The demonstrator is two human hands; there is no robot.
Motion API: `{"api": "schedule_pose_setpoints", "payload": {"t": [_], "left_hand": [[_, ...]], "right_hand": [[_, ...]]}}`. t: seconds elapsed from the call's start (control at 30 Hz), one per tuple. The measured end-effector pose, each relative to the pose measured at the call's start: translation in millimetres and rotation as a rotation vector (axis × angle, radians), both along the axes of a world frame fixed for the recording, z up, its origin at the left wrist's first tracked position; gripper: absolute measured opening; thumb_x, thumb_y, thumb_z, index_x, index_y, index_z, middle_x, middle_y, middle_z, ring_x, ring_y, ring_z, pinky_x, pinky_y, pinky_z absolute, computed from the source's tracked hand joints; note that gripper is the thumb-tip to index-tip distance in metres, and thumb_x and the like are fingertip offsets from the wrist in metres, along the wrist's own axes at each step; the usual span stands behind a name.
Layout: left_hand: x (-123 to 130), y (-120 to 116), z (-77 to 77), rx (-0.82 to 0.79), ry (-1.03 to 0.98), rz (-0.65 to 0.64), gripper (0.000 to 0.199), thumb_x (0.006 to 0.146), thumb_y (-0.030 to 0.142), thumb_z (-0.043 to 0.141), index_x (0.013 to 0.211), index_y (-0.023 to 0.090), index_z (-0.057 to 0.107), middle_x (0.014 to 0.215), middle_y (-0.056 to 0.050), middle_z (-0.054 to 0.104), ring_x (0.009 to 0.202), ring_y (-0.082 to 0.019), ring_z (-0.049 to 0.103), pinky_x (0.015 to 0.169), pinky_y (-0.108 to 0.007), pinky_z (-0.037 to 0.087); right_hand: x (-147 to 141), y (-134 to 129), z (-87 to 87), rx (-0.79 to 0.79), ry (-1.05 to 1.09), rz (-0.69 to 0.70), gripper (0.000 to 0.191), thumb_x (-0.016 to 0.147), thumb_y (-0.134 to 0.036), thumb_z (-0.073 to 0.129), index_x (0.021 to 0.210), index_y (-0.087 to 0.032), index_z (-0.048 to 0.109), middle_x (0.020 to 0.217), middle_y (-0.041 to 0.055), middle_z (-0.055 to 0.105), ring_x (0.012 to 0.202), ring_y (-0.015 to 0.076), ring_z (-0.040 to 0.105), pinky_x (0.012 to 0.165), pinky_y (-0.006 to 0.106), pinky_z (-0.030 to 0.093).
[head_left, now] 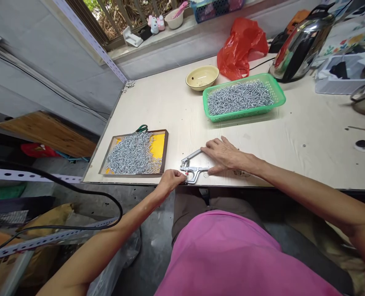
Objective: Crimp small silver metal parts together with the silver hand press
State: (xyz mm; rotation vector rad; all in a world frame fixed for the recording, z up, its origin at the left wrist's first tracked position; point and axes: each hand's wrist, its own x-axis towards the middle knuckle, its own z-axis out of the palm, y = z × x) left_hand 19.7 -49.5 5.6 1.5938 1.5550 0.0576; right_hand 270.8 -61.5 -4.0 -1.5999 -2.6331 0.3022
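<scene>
Near the table's front edge lie silver press pliers (194, 169) with a coil spring and a curved jaw. My right hand (223, 156) grips their two handles, fingers over the upper one and thumb by the lower one; the handles stand apart. At the jaw, my left hand (171, 180) has its thumb and fingertips pinched together. Whatever sits between those fingertips is too small to make out. Just left of that hand, a shallow tray (166, 150) holds a heap of small silver metal parts (133, 154) on a yellow bottom. Similar parts fill a green plastic basket (245, 113) farther back.
Green-handled scissors (142, 128) stick out behind the tray. A cream bowl (202, 78), a red plastic bag (242, 47) and a steel kettle (305, 43) stand along the back. A white box (344, 78) is at the right. A black cable (108, 193) loops at the left.
</scene>
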Motion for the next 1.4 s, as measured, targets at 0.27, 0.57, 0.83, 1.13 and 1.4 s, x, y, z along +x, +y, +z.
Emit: {"api": "schedule_pose_setpoints", "payload": {"t": [0.27,0.57,0.83,1.13,1.4], "left_hand": [[2,2,3.1,-0.04,0.023,-0.027,0.037,0.06,0.05,0.064,0.057,0.014,0.063,0.049,0.004,0.039,0.052,-0.01,0.033,0.051,-0.024,0.019],[3,6,2.6,-0.108,0.002,-0.017,0.038,0.056,0.052,0.064,0.057,0.014,0.059,0.049,0.005,0.04,0.051,-0.009,0.031,0.051,-0.025,0.018],[3,6,6.4,-0.154,-0.034,-0.04,0.042,0.055,0.055,0.065,0.058,0.014,0.059,0.049,0.005,0.04,0.051,-0.008,0.03,0.052,-0.025,0.018],[0,3,3.8,-0.085,-0.013,-0.045,0.045,0.061,0.058,0.064,0.061,0.013,0.06,0.049,0.005,0.04,0.051,-0.009,0.031,0.052,-0.025,0.02],[7,-8,13.7,0.535,0.178,-0.297,0.025,0.086,0.037,0.054,0.087,0.015,0.064,0.084,-0.006,0.063,0.083,-0.02,0.056,0.076,-0.031,0.043]], "right_hand": [[5,-8,-5.8,0.028,0.098,0.006,0.073,0.07,-0.064,0.064,0.124,-0.016,0.052,0.129,0.0176,0.052,0.116,0.0358,0.043,0.095,0.05,0.031],[5,-12,-6.8,0.039,0.131,-0.009,0.073,0.073,-0.061,0.063,0.129,-0.017,0.05,0.133,0.0182,0.05,0.121,0.0365,0.041,0.098,0.053,0.029],[4,-11,-7.7,0.052,0.138,-0.013,0.074,0.071,-0.062,0.065,0.127,-0.016,0.05,0.128,0.0172,0.054,0.116,0.0354,0.044,0.095,0.049,0.03],[0,-16,3.7,0.024,0.165,-0.031,0.049,0.079,-0.048,0.063,0.116,-0.017,0.055,0.109,0.0122,0.064,0.103,0.0294,0.05,0.086,0.039,0.03],[-4,-19,-6.6,0.039,0.188,0.006,0.044,0.083,-0.039,0.061,0.12,-0.016,0.053,0.108,0.0115,0.064,0.1,0.0273,0.05,0.087,0.038,0.029]]}}
